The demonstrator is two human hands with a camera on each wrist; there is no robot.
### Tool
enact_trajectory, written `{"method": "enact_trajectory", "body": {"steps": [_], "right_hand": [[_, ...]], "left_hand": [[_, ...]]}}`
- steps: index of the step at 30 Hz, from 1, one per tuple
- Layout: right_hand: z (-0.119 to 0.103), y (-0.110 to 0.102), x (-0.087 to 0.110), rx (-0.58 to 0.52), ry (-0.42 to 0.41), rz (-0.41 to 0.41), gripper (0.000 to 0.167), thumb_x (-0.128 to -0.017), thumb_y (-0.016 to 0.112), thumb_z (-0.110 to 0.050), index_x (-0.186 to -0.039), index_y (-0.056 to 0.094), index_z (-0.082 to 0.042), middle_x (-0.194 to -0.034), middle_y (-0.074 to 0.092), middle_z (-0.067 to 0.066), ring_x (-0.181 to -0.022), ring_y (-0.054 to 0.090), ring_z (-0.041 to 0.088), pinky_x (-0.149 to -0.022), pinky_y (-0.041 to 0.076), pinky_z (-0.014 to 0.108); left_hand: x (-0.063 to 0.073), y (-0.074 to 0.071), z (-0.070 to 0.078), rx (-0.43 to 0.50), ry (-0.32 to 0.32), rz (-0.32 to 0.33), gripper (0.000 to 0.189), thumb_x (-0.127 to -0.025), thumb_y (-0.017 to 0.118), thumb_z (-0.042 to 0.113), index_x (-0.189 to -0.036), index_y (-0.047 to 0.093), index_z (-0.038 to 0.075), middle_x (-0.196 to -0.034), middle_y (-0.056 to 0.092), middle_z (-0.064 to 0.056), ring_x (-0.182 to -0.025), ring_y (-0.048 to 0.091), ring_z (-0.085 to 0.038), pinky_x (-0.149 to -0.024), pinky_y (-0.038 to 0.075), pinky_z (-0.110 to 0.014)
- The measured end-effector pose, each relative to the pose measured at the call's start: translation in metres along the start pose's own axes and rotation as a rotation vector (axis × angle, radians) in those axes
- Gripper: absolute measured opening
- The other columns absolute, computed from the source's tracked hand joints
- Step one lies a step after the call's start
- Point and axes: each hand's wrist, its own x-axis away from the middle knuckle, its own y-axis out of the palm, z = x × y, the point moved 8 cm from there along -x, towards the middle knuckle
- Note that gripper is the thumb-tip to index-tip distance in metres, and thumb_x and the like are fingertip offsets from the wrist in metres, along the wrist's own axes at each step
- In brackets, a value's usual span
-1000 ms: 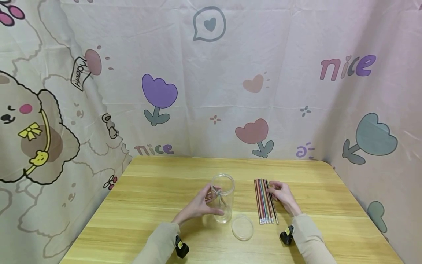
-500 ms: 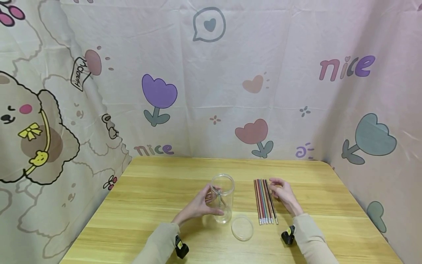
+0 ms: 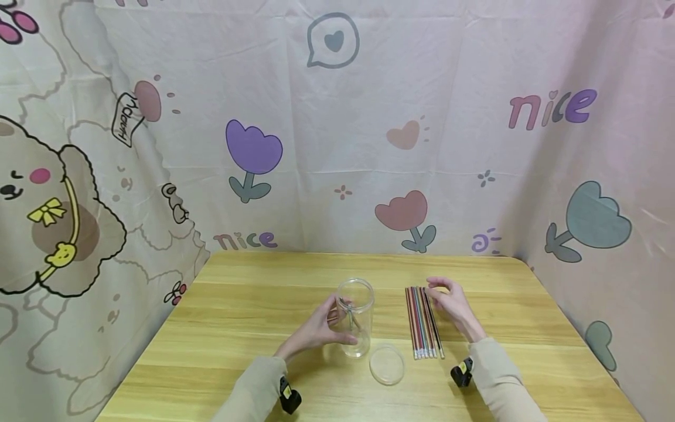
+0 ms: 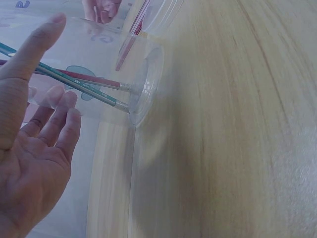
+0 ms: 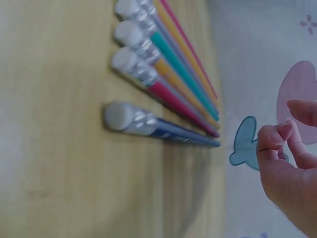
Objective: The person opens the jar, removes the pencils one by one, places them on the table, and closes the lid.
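Head; left hand (image 3: 319,329) holds clear jar (image 3: 364,322); right hand (image 3: 454,303) near pencils (image 3: 422,325)

The person wears 2 long sleeves of plain, pale beige cloth, the left sleeve (image 3: 252,391) and the right sleeve (image 3: 500,375), both fairly loose, softly creased and reaching down to the wrist. On the inner side of each wrist sits 1 small, boxy black camera, and both the left camera (image 3: 291,401) and the right camera (image 3: 460,377) carry a little yellow marking. The left hand (image 3: 319,328) and right hand (image 3: 450,300) are bare, with slim fingers.
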Motion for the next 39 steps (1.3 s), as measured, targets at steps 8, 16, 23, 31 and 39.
{"method": "enact_trajectory", "body": {"steps": [8, 16, 23, 31, 39], "right_hand": [[-0.028, 0.009, 0.001, 0.035, -0.107, -0.031, 0.046, -0.095, 0.065, -0.009, -0.134, 0.050, 0.009, -0.123, 0.056, 0.017, -0.078, 0.060, 0.004, -0.071, 0.056, 0.021], [-0.060, 0.024, 0.005, 0.045, -0.214, -0.109, 0.044, -0.094, 0.069, -0.014, -0.131, 0.055, 0.006, -0.112, 0.061, 0.001, -0.075, 0.061, 0.001, -0.069, 0.053, 0.018], [-0.086, 0.042, 0.010, 0.053, -0.308, -0.191, 0.041, -0.095, 0.068, -0.014, -0.130, 0.057, 0.003, -0.111, 0.063, -0.006, -0.088, 0.068, 0.005, -0.078, 0.057, 0.020], [-0.113, 0.063, 0.015, 0.070, -0.381, -0.277, 0.032, -0.094, 0.069, -0.010, -0.123, 0.060, -0.001, -0.112, 0.065, -0.007, -0.084, 0.067, 0.005, -0.078, 0.056, 0.020], [-0.138, 0.081, 0.023, 0.118, -0.442, -0.361, 0.029, -0.092, 0.071, -0.011, -0.120, 0.063, -0.005, -0.109, 0.068, 0.002, -0.082, 0.066, 0.011, -0.075, 0.056, 0.022]], "left_hand": [[0.000, 0.000, 0.000, -0.007, 0.000, -0.001, 0.086, -0.074, 0.089, 0.013, -0.143, 0.039, 0.000, -0.150, 0.046, -0.030, -0.138, 0.048, -0.046, -0.119, 0.040, -0.057], [0.000, 0.000, -0.001, -0.020, 0.003, -0.003, 0.086, -0.074, 0.089, 0.012, -0.142, 0.038, -0.004, -0.149, 0.047, -0.029, -0.138, 0.048, -0.046, -0.119, 0.041, -0.055], [0.001, -0.001, -0.001, -0.021, -0.009, 0.009, 0.088, -0.073, 0.089, 0.012, -0.144, 0.039, 0.001, -0.148, 0.050, -0.025, -0.138, 0.049, -0.045, -0.118, 0.041, -0.055], [0.000, 0.000, 0.000, -0.013, 0.000, 0.003, 0.088, -0.074, 0.089, 0.012, -0.144, 0.038, 0.000, -0.148, 0.048, -0.027, -0.138, 0.049, -0.045, -0.119, 0.041, -0.056], [0.001, 0.000, -0.001, -0.008, -0.008, 0.003, 0.086, -0.074, 0.089, 0.012, -0.144, 0.039, 0.005, -0.149, 0.047, -0.028, -0.139, 0.048, -0.045, -0.119, 0.040, -0.056]]}}
